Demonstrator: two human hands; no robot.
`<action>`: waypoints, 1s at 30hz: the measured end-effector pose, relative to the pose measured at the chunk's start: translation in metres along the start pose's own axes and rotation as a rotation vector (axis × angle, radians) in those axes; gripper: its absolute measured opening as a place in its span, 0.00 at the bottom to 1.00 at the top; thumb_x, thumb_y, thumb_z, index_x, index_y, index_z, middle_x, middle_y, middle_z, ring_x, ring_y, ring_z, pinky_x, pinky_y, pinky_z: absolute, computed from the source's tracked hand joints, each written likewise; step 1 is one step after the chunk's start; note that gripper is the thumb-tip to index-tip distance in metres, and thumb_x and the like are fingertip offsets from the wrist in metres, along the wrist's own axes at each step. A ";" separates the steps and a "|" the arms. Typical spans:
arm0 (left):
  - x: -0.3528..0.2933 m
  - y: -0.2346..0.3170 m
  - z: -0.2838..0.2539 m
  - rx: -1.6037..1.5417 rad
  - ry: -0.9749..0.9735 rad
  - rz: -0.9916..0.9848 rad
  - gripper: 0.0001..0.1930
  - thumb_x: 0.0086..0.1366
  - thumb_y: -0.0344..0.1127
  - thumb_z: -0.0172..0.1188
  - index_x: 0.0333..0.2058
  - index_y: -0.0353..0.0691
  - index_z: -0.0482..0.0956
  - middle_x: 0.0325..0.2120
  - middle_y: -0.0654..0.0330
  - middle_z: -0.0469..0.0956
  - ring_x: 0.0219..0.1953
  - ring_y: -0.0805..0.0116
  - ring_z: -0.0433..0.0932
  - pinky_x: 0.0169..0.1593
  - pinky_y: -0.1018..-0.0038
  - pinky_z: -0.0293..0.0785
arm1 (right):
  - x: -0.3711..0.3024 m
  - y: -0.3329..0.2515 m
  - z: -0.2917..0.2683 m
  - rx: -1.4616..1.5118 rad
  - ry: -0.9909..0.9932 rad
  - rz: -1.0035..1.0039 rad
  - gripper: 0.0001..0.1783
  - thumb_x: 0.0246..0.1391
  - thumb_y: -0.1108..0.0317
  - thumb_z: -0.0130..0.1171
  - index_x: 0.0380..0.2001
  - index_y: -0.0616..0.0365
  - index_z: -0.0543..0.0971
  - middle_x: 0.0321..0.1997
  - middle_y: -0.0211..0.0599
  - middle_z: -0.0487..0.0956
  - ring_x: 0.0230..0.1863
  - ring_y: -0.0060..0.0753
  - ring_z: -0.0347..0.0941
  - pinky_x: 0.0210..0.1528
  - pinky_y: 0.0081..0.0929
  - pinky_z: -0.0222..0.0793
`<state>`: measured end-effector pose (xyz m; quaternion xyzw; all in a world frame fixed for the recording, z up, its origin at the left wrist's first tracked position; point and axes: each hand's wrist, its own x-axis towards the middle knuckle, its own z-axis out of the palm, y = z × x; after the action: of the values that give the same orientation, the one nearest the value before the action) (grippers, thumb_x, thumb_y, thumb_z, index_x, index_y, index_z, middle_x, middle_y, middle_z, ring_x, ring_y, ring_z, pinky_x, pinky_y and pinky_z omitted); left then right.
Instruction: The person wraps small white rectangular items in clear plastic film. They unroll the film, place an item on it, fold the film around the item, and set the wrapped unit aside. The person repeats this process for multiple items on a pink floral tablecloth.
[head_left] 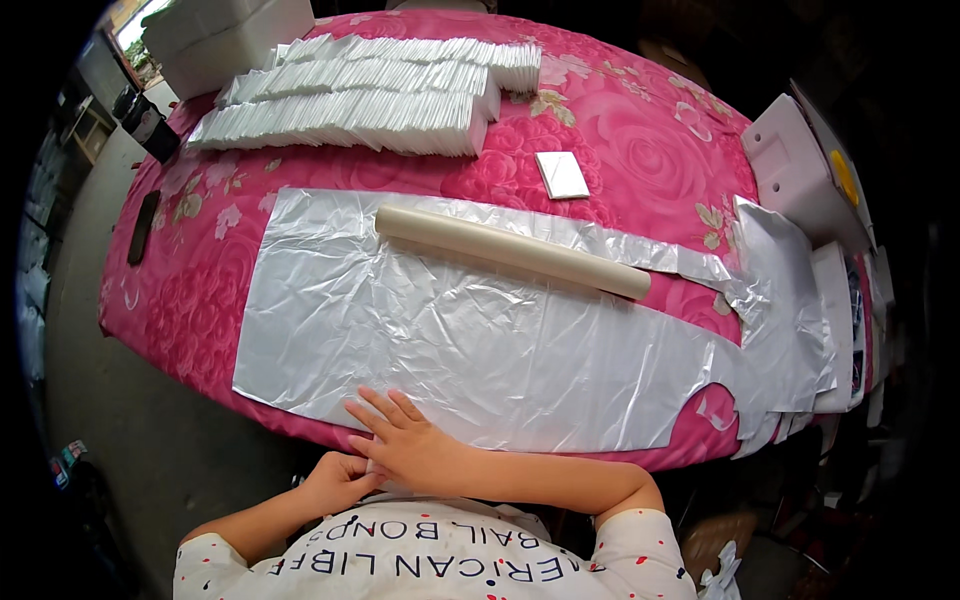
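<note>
A thin, shiny white plastic sheet (500, 350) lies spread over the table, creased, with narrow strips and a curved cut-out at its right end, like a disposable apron. On its upper part rests a long beige tube (510, 252), slanting down to the right. My right hand (405, 445) reaches across to the sheet's near edge, fingers spread, the fingertips on the plastic. Just below and left of it, my left hand (342, 484) is closed by the table edge, its fingertips against the right hand's thumb side. Whatever those fingers pinch is hidden.
Rows of folded white packets (350, 100) fill the far left, beside a white foam box (230, 45). One packet (562, 175) lies apart. More plastic sheets (785, 300) hang at the right by a white foam container (805, 170). A dark bar (143, 228) lies left on the pink flowered cloth (190, 310).
</note>
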<state>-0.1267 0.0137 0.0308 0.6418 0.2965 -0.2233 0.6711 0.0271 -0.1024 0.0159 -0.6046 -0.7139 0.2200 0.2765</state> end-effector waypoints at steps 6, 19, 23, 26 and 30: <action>0.003 0.035 -0.004 0.129 0.181 0.376 0.12 0.59 0.25 0.55 0.42 0.35 0.78 0.33 0.57 0.80 0.32 0.77 0.79 0.38 0.81 0.75 | -0.017 0.070 -0.112 0.084 0.399 0.045 0.08 0.41 0.74 0.63 0.27 0.55 0.75 0.35 0.33 0.75 0.45 0.40 0.68 0.51 0.40 0.61; 0.010 0.045 -0.002 0.228 0.072 0.410 0.12 0.60 0.27 0.55 0.44 0.36 0.76 0.34 0.57 0.79 0.36 0.74 0.79 0.42 0.79 0.75 | -0.042 0.261 -0.223 -0.444 0.945 0.916 0.20 0.45 0.59 0.61 0.36 0.64 0.78 0.35 0.46 0.79 0.39 0.42 0.75 0.43 0.34 0.68; 0.010 0.045 0.001 0.214 0.035 0.369 0.12 0.60 0.28 0.55 0.44 0.36 0.76 0.35 0.56 0.79 0.37 0.73 0.78 0.42 0.79 0.75 | -0.051 0.190 -0.214 -0.086 0.627 0.678 0.25 0.45 0.58 0.62 0.44 0.63 0.75 0.44 0.46 0.76 0.47 0.44 0.70 0.49 0.34 0.65; 0.017 0.056 0.007 0.293 -0.009 0.457 0.12 0.59 0.28 0.56 0.43 0.36 0.76 0.35 0.55 0.79 0.38 0.67 0.79 0.43 0.75 0.75 | -0.091 0.145 -0.183 -0.391 0.469 0.600 0.27 0.45 0.61 0.63 0.48 0.64 0.72 0.43 0.45 0.74 0.45 0.46 0.69 0.47 0.35 0.65; 0.043 0.066 0.019 0.556 -0.019 0.689 0.16 0.56 0.29 0.58 0.46 0.38 0.74 0.42 0.53 0.76 0.44 0.58 0.75 0.47 0.69 0.71 | -0.129 0.092 -0.152 -0.342 0.380 0.733 0.29 0.45 0.62 0.63 0.49 0.67 0.70 0.39 0.47 0.73 0.42 0.47 0.69 0.44 0.36 0.67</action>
<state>-0.0485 0.0038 0.0493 0.8572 -0.0125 -0.0636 0.5108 0.2105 -0.2165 0.0540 -0.8844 -0.4152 0.0670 0.2025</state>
